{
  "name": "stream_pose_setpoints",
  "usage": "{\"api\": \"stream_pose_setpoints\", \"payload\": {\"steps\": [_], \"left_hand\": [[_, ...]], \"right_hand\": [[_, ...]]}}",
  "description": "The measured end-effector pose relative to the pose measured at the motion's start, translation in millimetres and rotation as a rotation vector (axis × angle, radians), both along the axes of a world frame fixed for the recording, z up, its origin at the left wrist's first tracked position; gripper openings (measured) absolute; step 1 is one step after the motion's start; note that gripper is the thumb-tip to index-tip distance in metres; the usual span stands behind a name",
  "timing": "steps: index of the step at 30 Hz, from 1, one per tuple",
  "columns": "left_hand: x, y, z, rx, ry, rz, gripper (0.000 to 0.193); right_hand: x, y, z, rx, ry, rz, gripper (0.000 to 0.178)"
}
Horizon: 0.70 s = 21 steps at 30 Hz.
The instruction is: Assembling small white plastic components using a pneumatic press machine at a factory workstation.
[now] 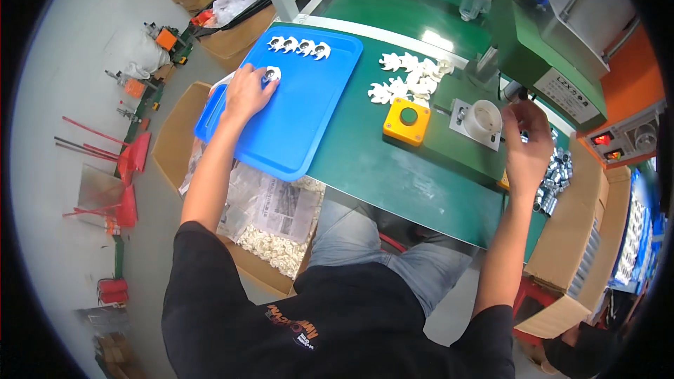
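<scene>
While the left hand (247, 92) is seemingly setting down a white finned piece (273, 73) inside the blue tray (281, 142), pinching its edge, the right hand (528, 133) is hovering well right of the tray (its grip I cannot tell); a clean release is probably being called for next.

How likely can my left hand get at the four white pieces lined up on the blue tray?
Probably yes: your left hand is at a single white piece just short of the four white pieces, and only bare blue tray seems to lie between.
</scene>
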State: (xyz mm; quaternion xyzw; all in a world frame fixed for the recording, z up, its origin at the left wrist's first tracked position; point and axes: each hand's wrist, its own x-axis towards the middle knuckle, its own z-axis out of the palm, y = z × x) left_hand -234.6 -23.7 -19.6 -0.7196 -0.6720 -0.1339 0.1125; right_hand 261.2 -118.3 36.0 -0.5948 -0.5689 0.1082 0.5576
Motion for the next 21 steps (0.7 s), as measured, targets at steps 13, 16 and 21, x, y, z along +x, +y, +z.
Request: {"api": "stream_pose_setpoints", "payload": {"steps": [13, 16, 21], "left_hand": [[99, 50, -5, 0.073, -0.113, -0.419, 0.038], [104, 62, -5, 0.060, -0.125, -0.381, 0.037], [142, 63, 16, 0.184, -0.296, -0.523, 0.029]], "right_hand": [[23, -53, -19, -0.056, 0.089, -0.005, 0.031], [32, -74, -29, -0.050, 0.075, -0.028, 0.032], [46, -105, -49, -0.027, -0.035, -0.178, 0.040]]}}
